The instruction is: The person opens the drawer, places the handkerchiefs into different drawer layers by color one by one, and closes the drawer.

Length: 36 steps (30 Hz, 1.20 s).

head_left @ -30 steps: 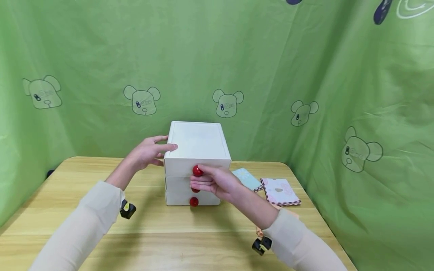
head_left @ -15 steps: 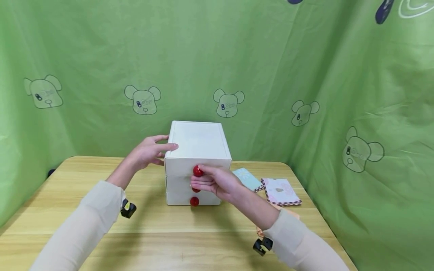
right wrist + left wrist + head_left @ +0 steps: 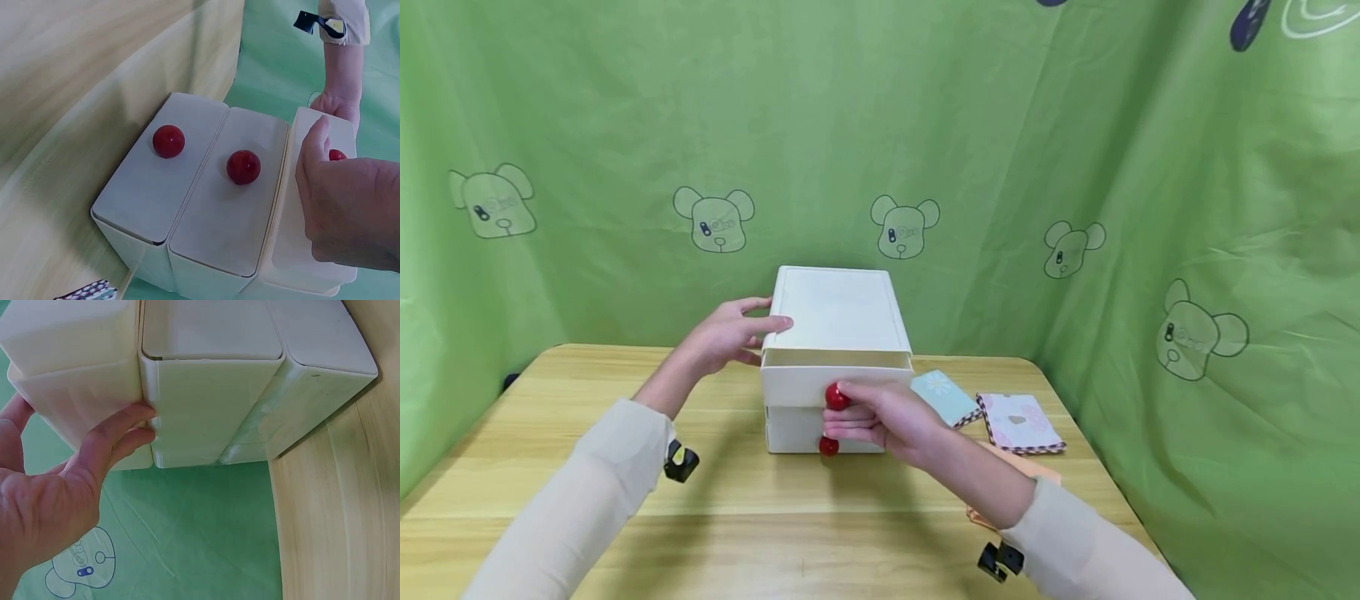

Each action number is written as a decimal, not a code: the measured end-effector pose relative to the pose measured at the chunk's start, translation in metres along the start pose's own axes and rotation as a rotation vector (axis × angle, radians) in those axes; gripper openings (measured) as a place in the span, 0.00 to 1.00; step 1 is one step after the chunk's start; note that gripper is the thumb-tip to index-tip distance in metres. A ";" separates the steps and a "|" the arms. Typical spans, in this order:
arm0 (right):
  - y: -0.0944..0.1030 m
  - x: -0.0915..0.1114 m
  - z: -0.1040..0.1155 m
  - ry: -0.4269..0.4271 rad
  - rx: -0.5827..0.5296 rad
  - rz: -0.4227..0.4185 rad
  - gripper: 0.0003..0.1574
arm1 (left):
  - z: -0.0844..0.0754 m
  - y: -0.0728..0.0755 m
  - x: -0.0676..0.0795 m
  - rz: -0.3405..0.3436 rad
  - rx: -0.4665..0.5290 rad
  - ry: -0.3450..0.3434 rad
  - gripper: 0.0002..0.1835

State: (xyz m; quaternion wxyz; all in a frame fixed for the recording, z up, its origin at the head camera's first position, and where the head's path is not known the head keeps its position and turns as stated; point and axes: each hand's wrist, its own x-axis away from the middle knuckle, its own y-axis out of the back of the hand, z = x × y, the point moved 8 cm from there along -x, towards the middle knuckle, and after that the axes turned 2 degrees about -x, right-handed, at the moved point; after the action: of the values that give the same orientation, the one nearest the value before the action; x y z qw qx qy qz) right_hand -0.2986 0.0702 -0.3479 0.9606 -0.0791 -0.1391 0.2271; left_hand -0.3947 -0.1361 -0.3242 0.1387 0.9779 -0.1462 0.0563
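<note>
Saw a pale left sleeve (image 3: 591, 492) at the lower left of the head view, over a wood table (image 3: 760, 533). Spotted a little black clip (image 3: 681, 463) at the end of it. Saw the left hand (image 3: 726, 335) left of the middle, spread out on the white box (image 3: 838, 308), with the thumb on top and the other fingers on the side. Found the white box in the middle of the frame, standing on the table. Saw the top drawer (image 3: 793, 387) poking out part way at the front. Saw a round red knob (image 3: 833, 397) on it, pinched in the right hand (image 3: 895, 417). Spotted a bottom knob (image 3: 828, 447) lower down, and a middle knob (image 3: 243, 167) in the right wrist view. Saw a blue cloth (image 3: 942, 396) flat on the table, just right of the box. Saw an orange cloth (image 3: 1033, 468), partly hidden by the right forearm (image 3: 981, 475). Saw a white and pink cloth (image 3: 1022, 421) with a checked edge. Saw a right sleeve (image 3: 1093, 546) at the lower right, and a green curtain (image 3: 1240, 208) all down the right side
</note>
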 end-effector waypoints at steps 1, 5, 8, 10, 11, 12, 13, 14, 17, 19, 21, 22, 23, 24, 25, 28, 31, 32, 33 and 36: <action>-0.001 0.002 -0.001 -0.001 0.009 0.004 0.23 | 0.000 0.000 0.000 -0.002 0.004 0.002 0.50; -0.006 0.011 -0.003 -0.004 0.016 0.037 0.24 | 0.000 0.001 0.001 -0.001 0.010 0.000 0.50; -0.010 0.019 -0.005 -0.007 0.003 0.058 0.25 | 0.000 0.000 0.001 0.003 0.014 -0.005 0.50; -0.012 0.024 -0.007 -0.009 -0.001 0.062 0.26 | -0.001 0.000 0.001 0.007 0.013 -0.008 0.50; -0.013 0.027 -0.008 -0.009 -0.001 0.063 0.27 | -0.001 -0.001 0.001 0.008 0.016 -0.010 0.50; -0.014 0.029 -0.009 -0.009 0.000 0.062 0.27 | -0.001 -0.001 0.001 0.010 0.017 -0.012 0.50; -0.015 0.031 -0.010 -0.011 0.002 0.060 0.27 | -0.001 -0.001 0.001 0.012 0.017 -0.014 0.50; -0.015 0.033 -0.011 -0.016 0.002 0.056 0.27 | -0.002 -0.001 0.001 0.014 0.017 -0.017 0.50; -0.017 0.039 -0.013 -0.023 0.005 0.044 0.27 | -0.001 -0.001 0.001 0.015 0.025 -0.016 0.50; -0.018 0.043 -0.014 -0.029 0.008 0.038 0.27 | -0.001 -0.001 0.000 0.016 0.028 -0.016 0.50; -0.018 0.046 -0.016 -0.029 0.014 0.037 0.27 | 0.000 -0.001 0.000 0.016 0.029 -0.014 0.51; -0.019 0.048 -0.017 -0.031 0.016 0.037 0.27 | 0.000 -0.001 0.000 0.016 0.029 -0.013 0.51; -0.019 0.049 -0.017 -0.031 0.015 0.036 0.27 | 0.001 -0.001 -0.001 0.016 0.031 -0.012 0.51; -0.019 0.051 -0.018 -0.031 0.018 0.035 0.27 | 0.001 -0.001 -0.001 0.016 0.031 -0.011 0.51; -0.020 0.053 -0.019 -0.028 0.019 0.032 0.27 | 0.001 -0.001 -0.001 0.015 0.029 -0.011 0.51; -0.022 0.058 -0.020 -0.021 0.022 0.025 0.27 | 0.001 -0.001 -0.001 0.011 0.026 -0.010 0.51; -0.025 0.064 -0.022 -0.019 0.021 0.017 0.27 | 0.000 0.000 0.000 0.009 0.024 -0.012 0.51; -0.027 0.065 -0.022 -0.020 0.020 0.015 0.27 | -0.001 0.000 0.000 0.009 0.025 -0.013 0.51; -0.028 0.067 -0.023 -0.021 0.020 0.014 0.27 | -0.001 0.000 0.000 0.010 0.025 -0.015 0.51; -0.030 0.071 -0.026 -0.024 0.015 0.012 0.28 | -0.001 0.000 0.001 0.012 0.027 -0.016 0.51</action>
State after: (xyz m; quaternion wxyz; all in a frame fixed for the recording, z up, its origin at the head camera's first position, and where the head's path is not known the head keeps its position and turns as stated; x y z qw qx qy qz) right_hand -0.2171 0.0738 -0.3493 0.9581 -0.0700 -0.1486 0.2347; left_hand -0.3937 -0.1357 -0.3231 0.1240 0.9792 -0.1523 0.0511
